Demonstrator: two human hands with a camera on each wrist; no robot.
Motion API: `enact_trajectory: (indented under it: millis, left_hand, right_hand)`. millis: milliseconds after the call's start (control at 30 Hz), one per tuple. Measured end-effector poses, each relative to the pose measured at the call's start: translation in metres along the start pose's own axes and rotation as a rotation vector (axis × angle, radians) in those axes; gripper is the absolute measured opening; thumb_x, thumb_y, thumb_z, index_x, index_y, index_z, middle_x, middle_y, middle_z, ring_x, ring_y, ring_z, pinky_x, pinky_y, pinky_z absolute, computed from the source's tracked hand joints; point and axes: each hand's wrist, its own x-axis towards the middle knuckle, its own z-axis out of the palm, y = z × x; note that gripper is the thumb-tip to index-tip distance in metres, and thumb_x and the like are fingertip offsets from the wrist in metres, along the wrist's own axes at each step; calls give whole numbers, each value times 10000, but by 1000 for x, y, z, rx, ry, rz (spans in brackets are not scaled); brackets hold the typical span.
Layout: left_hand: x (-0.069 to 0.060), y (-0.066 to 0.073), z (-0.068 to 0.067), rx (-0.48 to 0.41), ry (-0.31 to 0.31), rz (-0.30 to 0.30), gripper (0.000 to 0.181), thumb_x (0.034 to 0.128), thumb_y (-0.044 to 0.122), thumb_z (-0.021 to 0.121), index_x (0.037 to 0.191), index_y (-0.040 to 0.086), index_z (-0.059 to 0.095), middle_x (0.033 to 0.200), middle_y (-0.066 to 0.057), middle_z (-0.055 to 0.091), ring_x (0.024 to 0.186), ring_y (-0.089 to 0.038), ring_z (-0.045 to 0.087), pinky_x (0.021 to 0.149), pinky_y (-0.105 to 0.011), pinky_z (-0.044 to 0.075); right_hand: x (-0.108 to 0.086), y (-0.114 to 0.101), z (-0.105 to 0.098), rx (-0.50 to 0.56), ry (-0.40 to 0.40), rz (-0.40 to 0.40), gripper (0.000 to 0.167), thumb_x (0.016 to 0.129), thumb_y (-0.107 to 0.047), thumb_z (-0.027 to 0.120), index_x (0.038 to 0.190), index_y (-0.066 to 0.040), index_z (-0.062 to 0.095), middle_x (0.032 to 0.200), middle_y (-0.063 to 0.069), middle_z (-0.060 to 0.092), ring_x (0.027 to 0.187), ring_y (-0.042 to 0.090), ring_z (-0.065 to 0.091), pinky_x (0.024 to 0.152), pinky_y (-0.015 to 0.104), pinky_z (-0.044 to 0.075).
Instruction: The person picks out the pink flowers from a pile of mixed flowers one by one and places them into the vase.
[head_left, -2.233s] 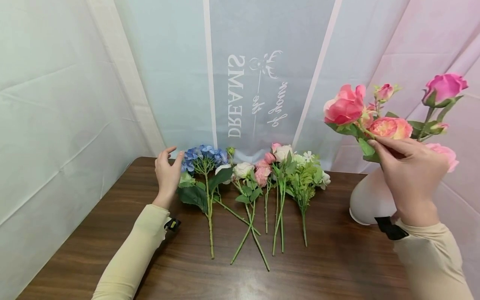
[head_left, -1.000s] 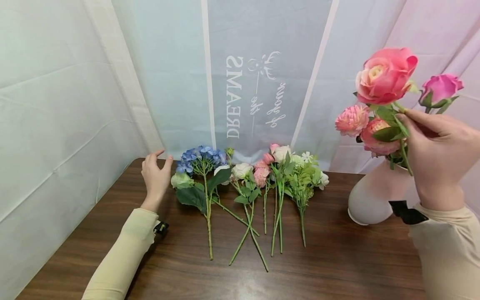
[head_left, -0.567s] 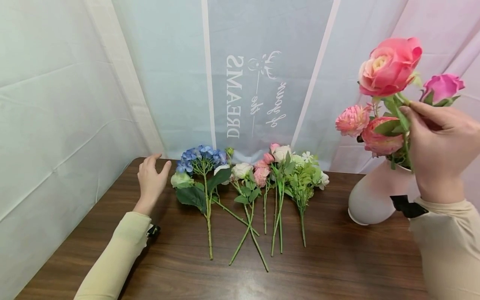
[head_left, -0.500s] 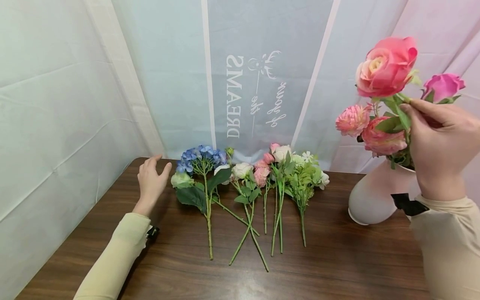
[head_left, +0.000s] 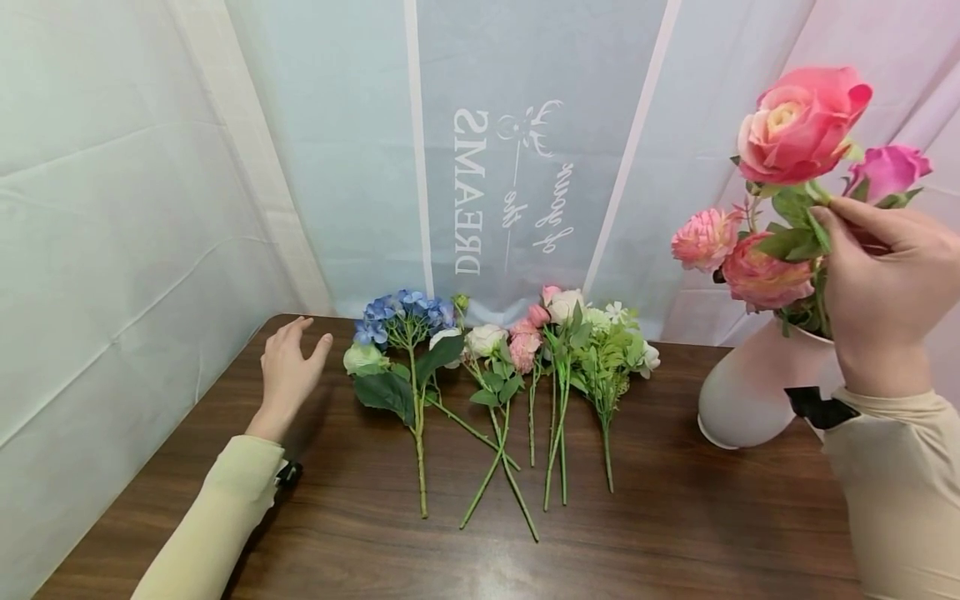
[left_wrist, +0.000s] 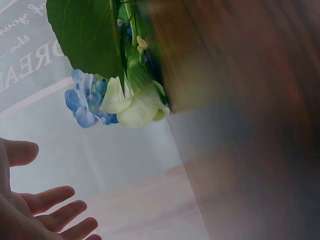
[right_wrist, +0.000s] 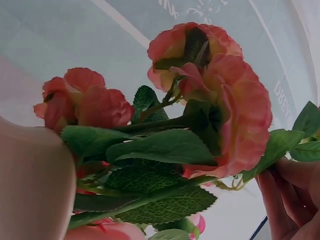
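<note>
Pinching a coral rose [head_left: 806, 125], right grip [head_left: 892, 292] — pink blooms [head_left: 767, 273] crowding vase [head_left: 742, 396]; left grip [head_left: 288, 371] wide, near hydrangea [head_left: 403, 317].

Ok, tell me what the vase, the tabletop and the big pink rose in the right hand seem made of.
Vase: probably satin ceramic, by its smooth, softly shaded wall; painted plastic is possible.
Tabletop: wood or wood-look laminate, slightly glossy, with dark streaky grain and a pale reflection.
Big pink rose: likely artificial, matte fabric by its thin, clothlike petals.
</note>
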Motion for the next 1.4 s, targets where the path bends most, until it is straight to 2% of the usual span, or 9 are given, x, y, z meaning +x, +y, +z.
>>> enact_trajectory:
  millis: [200, 433, 667, 733, 900, 967, 1100, 1267, 1400]
  left_hand:
    - [-1, -4, -1, 8, 2, -1, 562, 962, 380, 496, 1377, 2, 457, 1433, -235, 410, 1299, -471, 320, 987, -658, 233]
    - [0, -5, -1, 10, 1, 3, 571, 959, 392, 500, 1377, 5, 458, 1434, -233, 410, 1305, -469, 318, 993, -659, 231]
    - [0, -6, -1, 13, -2, 3, 569, 959, 388, 502, 1377, 4, 458, 1432, -237, 412, 1313, -470, 310, 997, -669, 221]
    - [0, -6, -1, 16, -3, 4, 567, 960, 386, 502, 1376, 3, 458, 1431, -238, 413, 1313, -472, 309, 997, -670, 220]
    - [0, -6, -3, 23, 1, 5, 563, 961, 379, 502, 1374, 0, 460, 1429, -243, 413, 1307, -478, 312, 999, -672, 216]
    - [0, -7, -4, 25, 3, 6, 560, 961, 376, 503, 1372, -3, 461, 1428, -245, 413, 1304, -480, 315, 996, -673, 219]
    - [0, -8, -5, 30, 3, 7, 556, 960, 372, 510, 1367, -4, 467, 1430, -243, 412, 1300, -481, 320, 986, -676, 226]
    - [-1, -9, -7, 33, -7, 1, 559, 962, 375, 506, 1375, 1, 458, 1436, -244, 402, 1309, -482, 308, 987, -685, 220]
    - [-2, -10, -9, 38, -16, -4, 567, 966, 383, 495, 1380, -2, 450, 1442, -243, 395, 1318, -482, 297, 990, -686, 218]
  right_hand:
    - [-1, 8, -1, -22, -14, -24, 248, 843, -383, 695, 967, -180, 767, 893, -234, 666, 746, -211, 525, 744, 17, 432]
    - [-4, 12, -2, -82, 12, 81, 227, 838, -301, 721, 945, -108, 774, 856, -229, 655, 682, -246, 479, 716, 0, 410]
    - [-9, 23, -4, -196, -21, 109, 290, 864, -362, 671, 971, -109, 766, 924, -138, 684, 703, -274, 416, 762, 0, 391]
    - [-10, 30, -5, -205, -18, 113, 299, 867, -368, 662, 961, -106, 769, 907, -160, 675, 695, -278, 399, 749, -5, 373]
    - [-11, 48, -9, -203, -29, 137, 333, 868, -412, 641, 974, -124, 771, 832, -319, 570, 678, -285, 403, 722, -11, 370]
    - [-11, 52, -11, -218, -45, 145, 354, 870, -440, 627, 995, -139, 766, 842, -335, 559, 678, -293, 402, 711, -16, 374]
    - [-13, 55, -15, -272, -81, 163, 384, 883, -476, 593, 1038, -163, 753, 911, -278, 611, 680, -303, 371, 678, -29, 345]
    - [-16, 57, -16, -315, -111, 181, 350, 894, -440, 597, 1060, -169, 744, 975, -154, 672, 693, -292, 349, 665, -22, 319]
    - [-18, 58, -16, -351, -128, 193, 340, 900, -417, 598, 1075, -160, 736, 1040, 11, 714, 718, -290, 321, 704, -23, 316]
